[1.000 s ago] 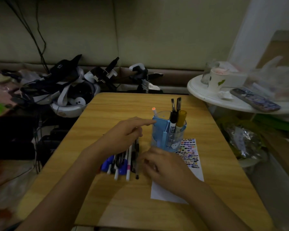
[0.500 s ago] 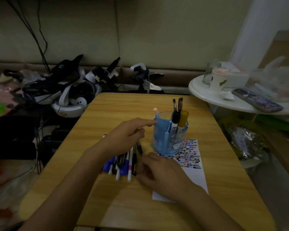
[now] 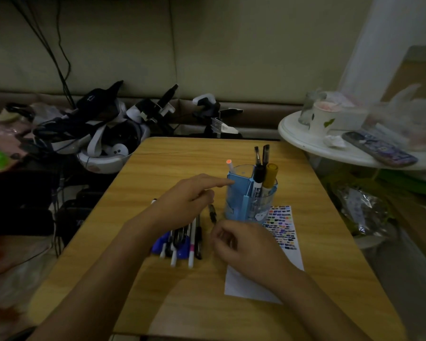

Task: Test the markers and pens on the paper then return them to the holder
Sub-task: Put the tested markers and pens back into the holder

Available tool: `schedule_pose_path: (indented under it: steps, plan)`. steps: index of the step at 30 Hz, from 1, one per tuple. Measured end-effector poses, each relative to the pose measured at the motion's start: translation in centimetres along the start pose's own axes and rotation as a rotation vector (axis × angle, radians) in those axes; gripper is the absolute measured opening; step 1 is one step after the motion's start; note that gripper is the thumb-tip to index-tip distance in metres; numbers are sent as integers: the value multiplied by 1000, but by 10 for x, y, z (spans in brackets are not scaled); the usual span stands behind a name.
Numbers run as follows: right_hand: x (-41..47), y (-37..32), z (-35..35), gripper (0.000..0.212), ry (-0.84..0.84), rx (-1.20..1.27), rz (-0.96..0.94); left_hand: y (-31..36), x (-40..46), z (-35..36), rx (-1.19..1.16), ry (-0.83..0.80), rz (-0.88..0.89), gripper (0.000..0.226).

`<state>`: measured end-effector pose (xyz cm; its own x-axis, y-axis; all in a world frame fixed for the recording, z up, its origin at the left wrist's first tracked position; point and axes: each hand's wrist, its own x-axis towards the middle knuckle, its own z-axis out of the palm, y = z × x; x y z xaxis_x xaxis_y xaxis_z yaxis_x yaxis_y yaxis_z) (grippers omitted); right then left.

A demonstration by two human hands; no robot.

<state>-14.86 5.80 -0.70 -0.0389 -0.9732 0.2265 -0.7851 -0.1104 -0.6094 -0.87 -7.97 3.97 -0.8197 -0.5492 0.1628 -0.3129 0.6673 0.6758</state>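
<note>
The left hand [image 3: 185, 200] points one finger at the holder [image 3: 250, 200], holding nothing. Whether the right hand [image 3: 244, 247] holds something cannot be told. The tabletop [image 3: 207, 311] near its front edge is bare.

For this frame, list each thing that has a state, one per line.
Clear blue plastic pen holder: upright on the table, holding several pens.
Yellow-capped marker: standing capped in the holder.
Row of loose pens: lying on the wooden table.
White paper strip: flat, covered with colour swatches.
Left hand: index finger extended toward the holder.
Right hand: fingers curled; contents unclear.
</note>
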Motion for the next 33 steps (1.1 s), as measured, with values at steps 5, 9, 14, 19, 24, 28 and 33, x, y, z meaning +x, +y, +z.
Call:
schedule_pose_path:
  steps: [5, 9, 14, 19, 24, 28, 33]
  plan:
    - [-7, 1, -7, 10, 64, 141, 25, 0, 0, -1, 40, -1, -3, 48]
    - [-14, -8, -10, 8, 76, 231, -10, 2, 0, 0, 65, 2, -13, 54]
    - [-23, -13, -19, 11, 157, 337, -13, 2, 0, -3, 73, -27, -51, 73]
    - [-24, -11, -26, 30, 89, 352, 63, 2, -3, -8, 33, -7, -70, 73]
    - [-20, -9, -23, 46, 57, 260, 105, 12, -6, -2, -2, -68, -40, 77]
    - [-14, -7, -26, 42, 101, 212, 121, 13, -4, 4, 15, -52, -6, 74]
    - [-15, -3, -37, 34, 244, 237, 91, 12, -2, 2, 38, -14, -35, 52]
